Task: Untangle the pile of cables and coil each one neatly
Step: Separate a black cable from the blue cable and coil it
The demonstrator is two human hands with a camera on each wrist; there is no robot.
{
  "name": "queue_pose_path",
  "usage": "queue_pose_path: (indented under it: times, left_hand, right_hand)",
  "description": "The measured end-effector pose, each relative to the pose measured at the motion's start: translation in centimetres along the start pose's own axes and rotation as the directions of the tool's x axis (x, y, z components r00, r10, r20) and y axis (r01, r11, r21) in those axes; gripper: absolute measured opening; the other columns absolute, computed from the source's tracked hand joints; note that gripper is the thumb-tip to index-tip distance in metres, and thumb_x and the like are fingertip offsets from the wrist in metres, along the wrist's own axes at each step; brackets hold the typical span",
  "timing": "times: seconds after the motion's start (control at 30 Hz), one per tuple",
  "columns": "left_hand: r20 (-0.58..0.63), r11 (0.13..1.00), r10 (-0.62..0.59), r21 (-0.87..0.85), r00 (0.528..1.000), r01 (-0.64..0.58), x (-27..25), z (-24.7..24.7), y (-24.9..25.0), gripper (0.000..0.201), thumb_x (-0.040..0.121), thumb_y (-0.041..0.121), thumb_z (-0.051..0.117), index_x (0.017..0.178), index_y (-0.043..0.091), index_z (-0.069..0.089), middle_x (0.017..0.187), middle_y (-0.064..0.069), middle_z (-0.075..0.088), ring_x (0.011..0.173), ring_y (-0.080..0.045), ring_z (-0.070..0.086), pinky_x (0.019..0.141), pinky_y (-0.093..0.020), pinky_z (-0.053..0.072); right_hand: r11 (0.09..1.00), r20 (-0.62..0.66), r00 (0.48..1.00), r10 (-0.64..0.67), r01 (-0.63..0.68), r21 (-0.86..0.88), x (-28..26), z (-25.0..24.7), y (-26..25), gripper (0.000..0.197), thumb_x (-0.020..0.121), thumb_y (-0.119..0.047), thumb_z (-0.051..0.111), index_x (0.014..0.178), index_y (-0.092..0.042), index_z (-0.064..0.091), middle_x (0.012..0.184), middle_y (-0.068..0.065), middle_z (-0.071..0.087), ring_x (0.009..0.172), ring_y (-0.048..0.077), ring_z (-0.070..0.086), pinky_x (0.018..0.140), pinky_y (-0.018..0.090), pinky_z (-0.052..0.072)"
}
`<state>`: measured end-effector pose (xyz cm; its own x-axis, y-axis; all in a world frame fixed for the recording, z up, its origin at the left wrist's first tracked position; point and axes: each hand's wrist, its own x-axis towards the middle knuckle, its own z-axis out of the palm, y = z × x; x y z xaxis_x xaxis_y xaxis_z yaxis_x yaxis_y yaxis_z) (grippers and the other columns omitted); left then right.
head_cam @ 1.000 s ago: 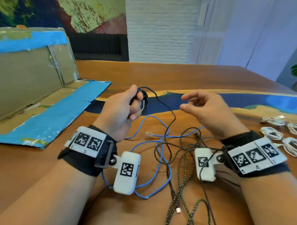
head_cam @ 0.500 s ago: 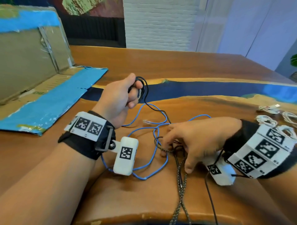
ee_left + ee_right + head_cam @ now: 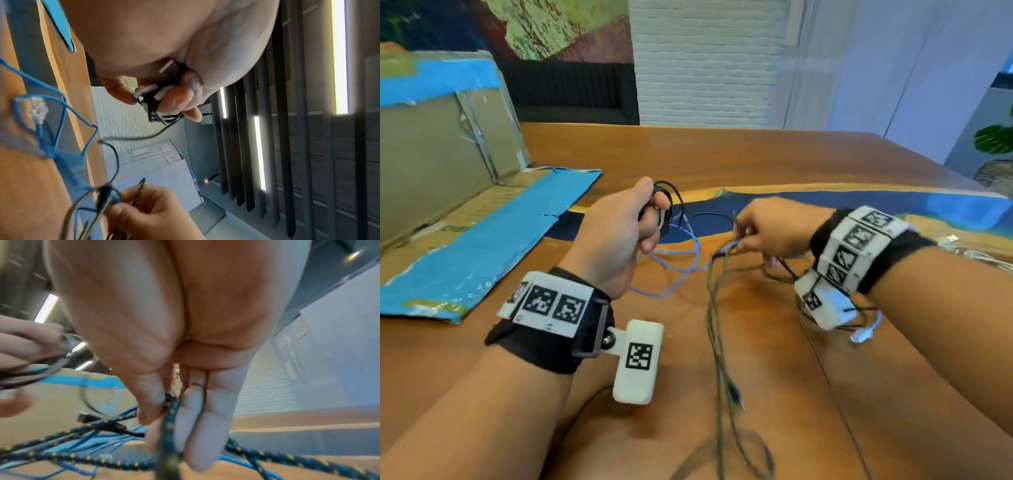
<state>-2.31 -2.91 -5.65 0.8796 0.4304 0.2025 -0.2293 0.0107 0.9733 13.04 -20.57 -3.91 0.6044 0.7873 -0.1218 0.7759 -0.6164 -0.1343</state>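
Braided cable [image 3: 717, 346] trails limp down frame centre toward the near desk [image 3: 774, 359] edge; light, floppy, snags easily. Right hand [image 3: 774, 229] pinches it mid-frame, lifted off the blue cable [image 3: 681, 270]. I'd slide that grip toward a plug end. Left hand [image 3: 616, 233], left of centre, clutches the black cable coil [image 3: 666, 202]. Flattened cardboard box [image 3: 482, 233] crowds upper left; open desk beyond.
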Motion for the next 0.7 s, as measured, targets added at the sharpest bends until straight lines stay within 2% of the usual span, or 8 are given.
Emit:
queue_pose_path:
  times: [0.13,0.23,0.3,0.33,0.43,0.53,0.63,0.7]
  left_hand:
    - [-0.056,0.996,0.032,0.082,0.998,-0.027,0.4,-0.5,-0.1,0.041,0.111,0.034,0.033,0.087,0.010,0.056,0.049,0.006,0.024,0.047,-0.016,0.028,0.052,-0.025,0.033]
    - [-0.081,0.993,0.056,0.110,0.995,-0.047,0.6,-0.8,-0.4,0.041,0.110,0.034,0.032,0.088,0.010,0.057,0.048,0.007,0.026,0.047,-0.015,0.030,0.058,-0.029,0.033]
    - [-0.081,0.991,0.076,0.112,0.994,-0.066,0.7,-0.7,-0.5,0.041,0.110,0.032,0.032,0.087,0.009,0.057,0.049,0.007,0.026,0.047,-0.014,0.030,0.056,-0.027,0.033]
    - [-0.079,0.991,0.082,0.116,0.994,-0.072,0.8,-0.7,-0.6,0.041,0.110,0.031,0.032,0.087,0.009,0.057,0.049,0.007,0.027,0.047,-0.014,0.031,0.055,-0.026,0.034]
    - [-0.070,0.990,0.091,0.111,0.993,-0.083,0.8,-0.5,-0.8,0.042,0.111,0.030,0.031,0.087,0.008,0.058,0.048,0.008,0.028,0.045,-0.013,0.031,0.051,-0.022,0.035]
    - [-0.045,0.990,0.102,0.102,0.994,-0.097,0.7,-0.4,-1.0,0.043,0.111,0.029,0.032,0.085,0.008,0.059,0.048,0.007,0.029,0.045,-0.013,0.030,0.050,-0.023,0.034]
    - [0.008,0.987,0.121,0.105,0.993,-0.121,0.4,0.0,-0.9,0.043,0.111,0.026,0.033,0.083,0.007,0.059,0.048,0.005,0.029,0.047,-0.015,0.030,0.050,-0.023,0.036]
    - [0.063,0.982,0.138,0.122,0.988,-0.145,0.0,0.4,-0.7,0.044,0.111,0.026,0.033,0.083,0.005,0.060,0.048,0.004,0.030,0.047,-0.017,0.031,0.051,-0.022,0.037]
  right_hand:
    - [0.978,-0.210,0.961,0.179,-0.150,0.145,4.5,-1.7,2.7,0.017,0.098,-0.025,0.067,0.087,-0.013,0.069,0.050,-0.001,0.068,0.057,0.015,0.073,0.058,0.026,0.055]
    - [0.945,-0.232,0.927,0.296,-0.247,0.216,6.4,-1.6,3.8,0.018,0.099,-0.021,0.065,0.087,-0.008,0.067,0.059,0.008,0.073,0.055,0.022,0.073,0.066,0.041,0.064]
    - [0.929,-0.241,0.909,0.340,-0.286,0.233,6.9,-1.2,3.9,0.010,0.098,-0.017,0.065,0.094,-0.009,0.069,0.065,0.009,0.075,0.060,0.020,0.075,0.071,0.041,0.064]
    - [0.932,-0.249,0.906,0.341,-0.290,0.220,7.0,-1.0,3.8,0.010,0.096,-0.016,0.066,0.101,-0.010,0.072,0.074,0.008,0.077,0.068,0.018,0.076,0.075,0.038,0.063]
    - [0.953,-0.262,0.917,0.299,-0.275,0.125,6.4,-1.2,3.6,0.045,0.088,-0.023,0.076,0.132,-0.017,0.067,0.120,0.005,0.074,0.104,0.023,0.071,0.093,0.032,0.054]
    - [0.968,-0.293,0.928,0.230,-0.185,0.171,4.6,-2.4,2.6,0.044,0.086,-0.027,0.080,0.128,-0.021,0.069,0.121,0.002,0.073,0.095,0.016,0.070,0.086,0.026,0.049]
    - [0.954,-0.290,0.955,0.065,0.026,0.299,1.8,-3.6,0.5,0.048,0.083,-0.023,0.083,0.129,-0.028,0.068,0.122,-0.007,0.072,0.081,-0.006,0.067,0.074,0.018,0.050]
    - [0.870,-0.203,0.972,-0.116,0.198,0.452,-0.2,-3.7,-1.4,0.062,0.082,-0.017,0.084,0.137,-0.031,0.061,0.129,-0.011,0.067,0.075,-0.002,0.068,0.073,0.025,0.060]
